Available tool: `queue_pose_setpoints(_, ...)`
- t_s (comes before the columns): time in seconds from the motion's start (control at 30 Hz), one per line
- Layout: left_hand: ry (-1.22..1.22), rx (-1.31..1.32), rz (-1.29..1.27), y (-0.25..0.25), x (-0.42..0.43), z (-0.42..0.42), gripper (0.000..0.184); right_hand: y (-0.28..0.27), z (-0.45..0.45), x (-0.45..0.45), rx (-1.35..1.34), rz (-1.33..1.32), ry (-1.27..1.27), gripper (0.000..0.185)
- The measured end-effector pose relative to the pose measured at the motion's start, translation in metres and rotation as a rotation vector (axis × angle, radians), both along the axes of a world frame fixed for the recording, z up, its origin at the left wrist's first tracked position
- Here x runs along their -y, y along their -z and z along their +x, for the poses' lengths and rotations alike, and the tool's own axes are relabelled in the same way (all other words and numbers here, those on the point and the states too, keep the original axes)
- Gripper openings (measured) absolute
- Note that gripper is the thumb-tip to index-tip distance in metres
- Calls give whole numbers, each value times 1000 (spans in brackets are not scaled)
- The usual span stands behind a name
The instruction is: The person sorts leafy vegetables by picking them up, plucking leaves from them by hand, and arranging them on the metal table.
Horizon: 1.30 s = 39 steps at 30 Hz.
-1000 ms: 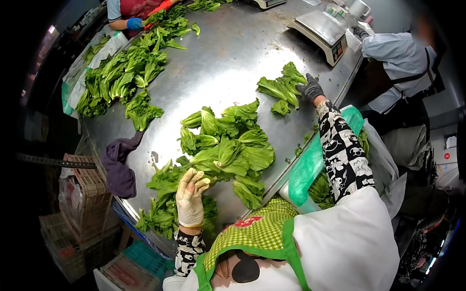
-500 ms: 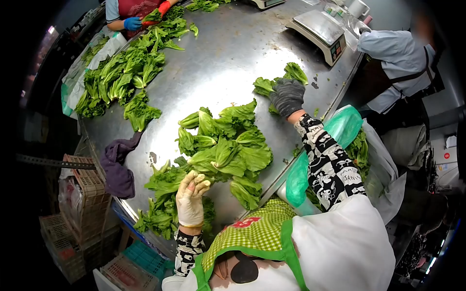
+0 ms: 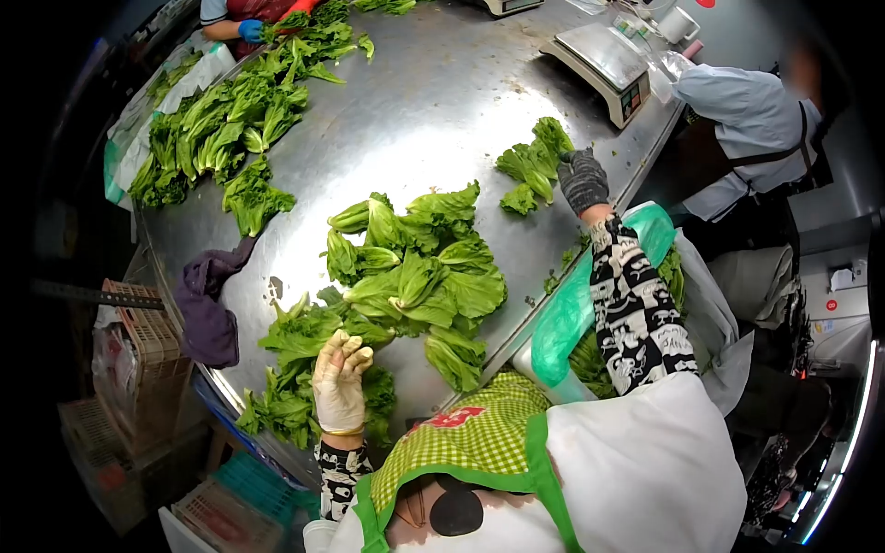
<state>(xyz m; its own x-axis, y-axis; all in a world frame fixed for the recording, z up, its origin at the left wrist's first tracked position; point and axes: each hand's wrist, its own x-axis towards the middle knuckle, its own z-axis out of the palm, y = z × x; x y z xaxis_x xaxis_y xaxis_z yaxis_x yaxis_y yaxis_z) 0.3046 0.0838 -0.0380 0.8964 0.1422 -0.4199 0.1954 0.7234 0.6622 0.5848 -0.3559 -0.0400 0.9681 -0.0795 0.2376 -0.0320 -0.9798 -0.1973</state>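
Note:
My left hand [image 3: 339, 382], in a white glove, is raised palm up with loosely bent fingers and nothing visible in it. Lettuce leaves [image 3: 309, 332] lie behind and around it on the metal table. My right hand [image 3: 584, 180], in a dark grey glove, is at the right side of a small lettuce bunch [image 3: 533, 168]; its fingertips are close to the leaves, and whether they touch cannot be made out. Between my hands spreads a larger lettuce pile [image 3: 419, 267], with one separate head [image 3: 455, 358] near the table's front edge.
A green-rimmed bag [image 3: 564, 341] of lettuce stands against the table edge. Beyond are a weighing scale [image 3: 604, 64], more lettuce [image 3: 221, 120] and a purple cloth [image 3: 210, 309]. One co-worker's blue glove [image 3: 251, 31] shows far left; another person [image 3: 747, 120] stands right. Crates [image 3: 152, 355] stand lower left.
My right hand has come off the top of the small lettuce bunch and drawn to its right, leaving the bunch on the table. My left hand stays much the same.

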Motion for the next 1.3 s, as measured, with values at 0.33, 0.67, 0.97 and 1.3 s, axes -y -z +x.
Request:
queue_pose_setpoints(0.33, 12, 3, 15, 0, 2, 1, 36, 53, -19, -4, -83, 139, 38, 42)
queue_pose_setpoints(0.67, -18, -7, -30, 5, 1, -5, 36, 64, -11, 0, -18, 201, 102, 53)
queue_pose_setpoints(0.97, -45, 3, -43, 8, -3, -8, 35, 27, -15, -43, -116, -266, -189, 30)
queue_pose_setpoints(1.3, -43, -11, -34, 11, -3, -10, 35, 20, -54, -80, -93, -419, -213, 34)
